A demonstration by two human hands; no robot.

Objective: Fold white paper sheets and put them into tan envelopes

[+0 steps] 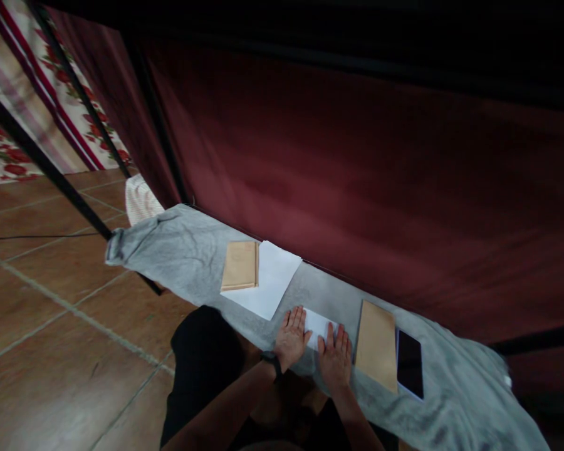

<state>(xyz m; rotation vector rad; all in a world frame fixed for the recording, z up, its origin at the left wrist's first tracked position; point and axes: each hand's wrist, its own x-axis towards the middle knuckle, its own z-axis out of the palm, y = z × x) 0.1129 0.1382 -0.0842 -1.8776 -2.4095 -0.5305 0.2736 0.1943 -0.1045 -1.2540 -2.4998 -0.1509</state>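
Note:
A folded white sheet of paper [316,323] lies flat on the grey cloth between my hands. My left hand [291,338], with a dark band at the wrist, rests on its left end, fingers stretched out. Over the right end lies my right hand [336,358], its fingers spread and flat. Just right of it is a brown envelope [376,344]. To the left, white sheets [276,275] lie partly under a small stack of brown envelopes [240,265]. What is under my palms is hidden.
The grey cloth [188,241] covers a narrow bench-like surface. A dark-screened phone or tablet [410,364] lies right of the envelope. A dark red curtain [310,163] hangs close behind. Black metal posts [75,194] stand at the left, above the tiled floor [51,351].

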